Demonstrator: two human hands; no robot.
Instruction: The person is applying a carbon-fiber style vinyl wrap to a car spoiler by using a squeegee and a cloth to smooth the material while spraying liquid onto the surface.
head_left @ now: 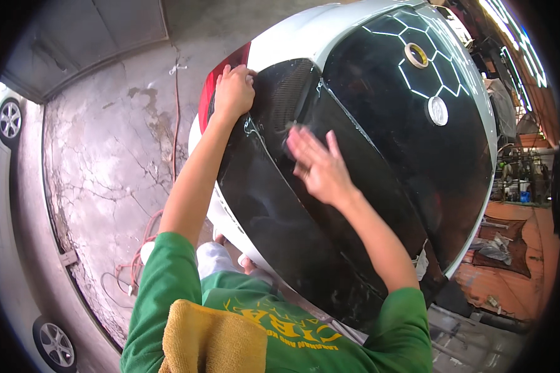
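My left hand [233,92] rests at the corner of a white car's rear end, fingers laid over the edge beside the red tail light [222,78]. Close to it, the black panel [280,217] has a mesh-textured vent area [290,93]. Over this panel, just below the vent, my right hand [320,165] is stretched out with its thumb apart, its fingers blurred by motion. A dark blurred edge shows at the fingertips; whether the hand holds it I cannot make out. Pale streaks and smudges mark the black surface.
A tape roll [416,55] and a whitish roll [437,110] lie on the glossy rear glass [410,124]. A reddish hose [144,239] trails over the cracked concrete floor [112,155]. Another car [0,205] stands at left; cluttered shelves [522,174] at right.
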